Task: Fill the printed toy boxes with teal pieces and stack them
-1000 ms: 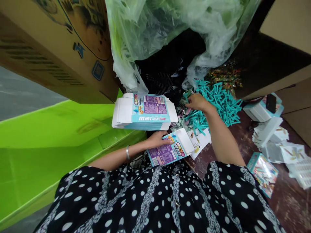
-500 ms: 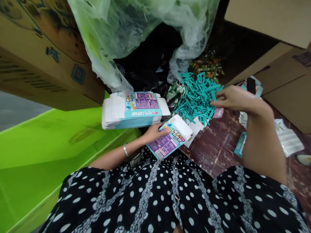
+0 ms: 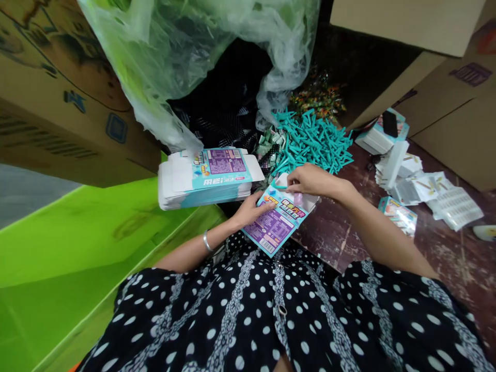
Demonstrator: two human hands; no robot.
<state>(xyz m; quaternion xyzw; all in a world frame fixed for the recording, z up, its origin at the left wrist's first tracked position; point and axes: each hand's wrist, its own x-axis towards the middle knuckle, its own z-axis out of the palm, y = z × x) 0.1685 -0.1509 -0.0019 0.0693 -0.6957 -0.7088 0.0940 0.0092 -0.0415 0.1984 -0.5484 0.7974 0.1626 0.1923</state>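
"Where's the carton?"

"The printed carton (image 3: pixel 271 227) is in front of the blouse (image 3: pixel 248 310), tilted, over the near edge of the dark red tabletop (image 3: pixel 333 235). The left hand (image 3: pixel 250 211) grips its side, thumb on top."

"And the right hand (image 3: pixel 308 180)?"

"At the carton's open end, fingers drawn close together. Something teal and a pinkish packet (image 3: pixel 297 199) show there; I can't tell which they pinch."

"Any open room?"

"Bare tabletop right of the carton, partly under the right forearm."

"What crowds it?"

"The stack of flat cartons (image 3: pixel 209 178) sits just beyond the left hand, and the green bin's (image 3: pixel 77 232) rim runs near the left forearm. Beyond the right hand lies a heap of teal pieces (image 3: pixel 313 142); a plastic bag (image 3: pixel 186 57) hangs behind the stack. Printed sheets (image 3: pixel 451 204) spread farther right."
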